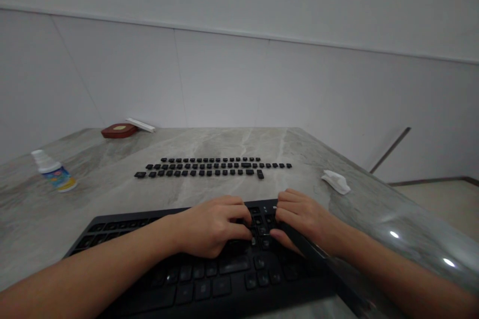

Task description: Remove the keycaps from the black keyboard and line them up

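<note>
I note dim, flat light, two glare spots (394,234) on the surface (368,212) right of the keyboard (220,286), soft detail.

A left hand (219,225) curls over a black keyboard (234,265) on a marbled gray table (209,190) while the right hand (302,215) grips a long dark tool (319,255) across it. Beyond, loose keys (216,165) lie in three rows, flanked by a bottle (57,173) at left and a crumpled white tissue (337,182) at right; a reddish box (118,132) sits near the wall (224,75).
</note>
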A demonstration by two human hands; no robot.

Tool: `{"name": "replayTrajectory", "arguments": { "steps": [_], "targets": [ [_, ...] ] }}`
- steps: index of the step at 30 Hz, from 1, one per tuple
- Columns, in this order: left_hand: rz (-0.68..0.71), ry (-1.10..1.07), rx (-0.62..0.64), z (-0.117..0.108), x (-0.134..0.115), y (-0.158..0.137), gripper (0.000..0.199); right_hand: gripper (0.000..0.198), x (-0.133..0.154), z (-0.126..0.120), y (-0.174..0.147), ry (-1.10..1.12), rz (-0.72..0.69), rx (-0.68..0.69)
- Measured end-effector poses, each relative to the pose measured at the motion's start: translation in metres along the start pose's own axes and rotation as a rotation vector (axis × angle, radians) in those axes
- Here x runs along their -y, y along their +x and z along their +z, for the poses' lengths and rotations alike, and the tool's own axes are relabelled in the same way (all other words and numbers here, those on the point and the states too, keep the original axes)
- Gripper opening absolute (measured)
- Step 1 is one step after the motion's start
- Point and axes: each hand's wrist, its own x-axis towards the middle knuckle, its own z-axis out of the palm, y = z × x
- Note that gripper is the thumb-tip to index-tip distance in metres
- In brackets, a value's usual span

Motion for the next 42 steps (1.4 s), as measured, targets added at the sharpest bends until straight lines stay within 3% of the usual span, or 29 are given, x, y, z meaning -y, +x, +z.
{"name": "replayTrajectory", "arguments": {
  "steps": [6, 10, 13, 19, 22, 26, 29, 31, 33, 38, 42],
  "targets": [
    [-0.002, -0.006, -0.001, 0.000, 0.000, 0.001, 0.036, 0.024, 0.003, 0.000, 0.000, 0.007, -0.022, 0.016],
    [-0.018, -0.018, -0.009, 0.000, -0.001, 0.001, 0.041, 0.017, 0.010, 0.004, -0.001, 0.126, 0.058, 0.001],
    [-0.039, -0.018, -0.001, -0.001, -0.002, 0.001, 0.043, 0.017, 0.014, 0.010, -0.002, 0.206, 0.172, -0.029],
    [-0.063, -0.015, 0.012, -0.002, -0.002, 0.002, 0.047, 0.027, 0.015, 0.017, -0.001, 0.321, 0.529, 0.021],
    [-0.060, -0.018, 0.002, -0.002, -0.002, 0.002, 0.047, 0.029, 0.013, 0.019, -0.001, 0.327, 0.596, 0.036],
    [-0.028, -0.018, -0.013, -0.002, -0.002, 0.002, 0.042, 0.026, 0.011, 0.022, -0.005, 0.319, 0.474, -0.067],
    [0.002, -0.024, -0.024, -0.002, -0.003, 0.002, 0.037, 0.019, 0.013, 0.019, -0.005, 0.208, 0.204, -0.140],
    [0.008, -0.026, -0.025, -0.002, -0.003, 0.003, 0.036, 0.022, 0.014, 0.013, -0.003, 0.104, 0.006, -0.129],
    [0.007, -0.021, -0.020, -0.001, -0.002, 0.002, 0.036, 0.029, 0.013, 0.006, 0.000, 0.017, -0.104, -0.097],
    [0.006, -0.005, 0.000, -0.001, -0.002, 0.002, 0.037, 0.038, -0.007, -0.009, -0.005, -0.088, -0.035, -0.069],
    [0.011, -0.013, -0.003, -0.001, -0.002, 0.001, 0.037, 0.035, -0.012, -0.003, -0.013, 0.116, 0.091, -0.123]
  ]
}}
